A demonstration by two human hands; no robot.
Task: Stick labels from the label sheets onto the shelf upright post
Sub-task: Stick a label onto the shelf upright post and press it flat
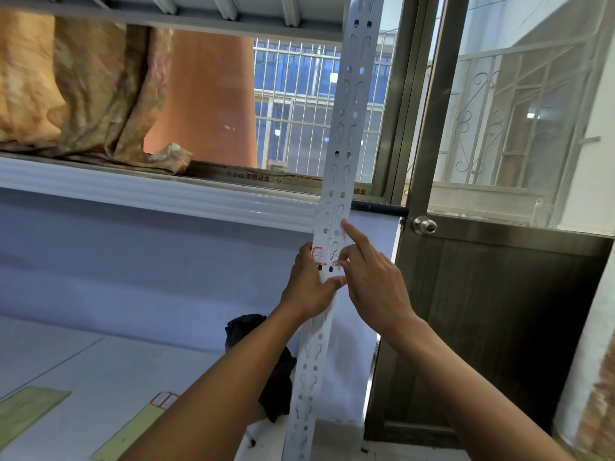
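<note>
The grey perforated shelf upright post (346,128) runs from the top of the view down to the floor. A white label with a red border (324,256) lies on the post at hand height. My left hand (307,284) wraps the post's left edge just below the label, thumb across the front. My right hand (369,277) rests on the post's right side, its index finger stretched up along the post and its thumb on the label. Two label sheets with yellow-green backing lie on the shelf board, one (133,430) bearing red-bordered labels (163,399), the other (23,410) further left.
A white shelf beam (149,191) crosses behind the post, with a folded orange patterned cloth (76,91) on the level above. A black bag (266,361) sits on the shelf board beside the post. A brown door with a round knob (424,225) stands to the right.
</note>
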